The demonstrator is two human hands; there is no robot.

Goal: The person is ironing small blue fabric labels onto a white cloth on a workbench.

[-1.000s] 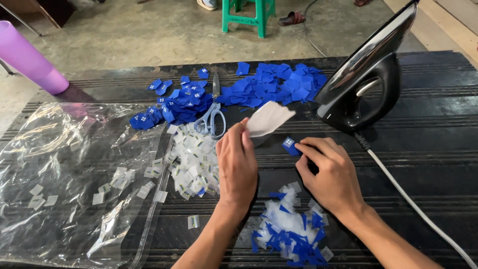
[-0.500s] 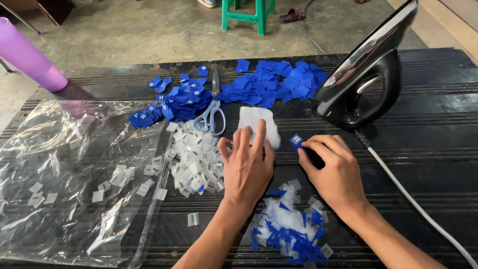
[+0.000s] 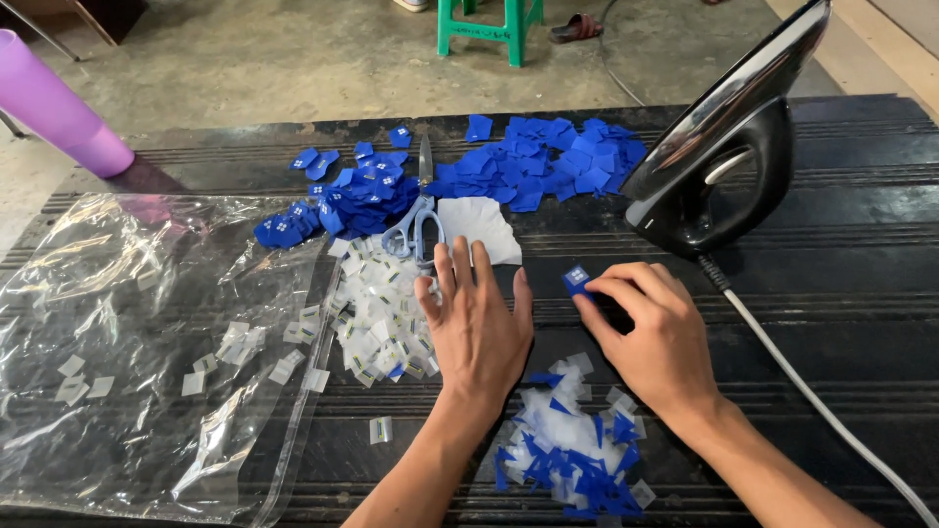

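Note:
My left hand lies flat on the black ribbed table with fingers spread, its fingertips at the lower edge of a white fabric piece and beside a pile of small white patches. My right hand pinches a small blue square patch between thumb and forefinger, just off the table. Below both hands sits a mixed heap of blue and white scraps.
An upright black iron stands at the right, its white cord running toward the front edge. Scissors lie among blue patches. A clear plastic bag covers the left. A purple cup stands far left.
My left hand has set the white fabric piece down and flattened onto the table below it. My right hand has stayed in place with the blue patch.

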